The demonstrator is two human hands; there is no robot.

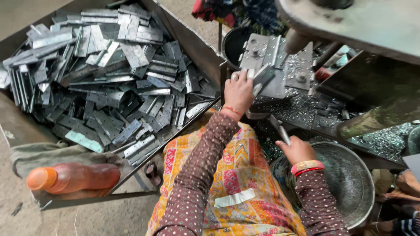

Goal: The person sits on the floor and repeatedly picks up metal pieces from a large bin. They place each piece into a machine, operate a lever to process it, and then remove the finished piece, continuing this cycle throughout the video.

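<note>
My left hand (238,92) grips a grey metal hinge (261,78) and holds it against the metal plate of a machine (273,57) in front of me. Lower down, my right hand (298,149) is closed around a thin metal lever handle (280,130) that slants up toward the machine. Both arms wear brown dotted sleeves, with bangles at the wrists. Metal shavings (302,107) cover the machine bed around the plate.
A large metal tray (192,43) on my left is heaped with several grey hinges (109,74). An orange plastic bottle (72,178) lies at its near corner. A round metal basin (350,183) sits under my right hand. A dark bucket (236,43) stands behind the machine.
</note>
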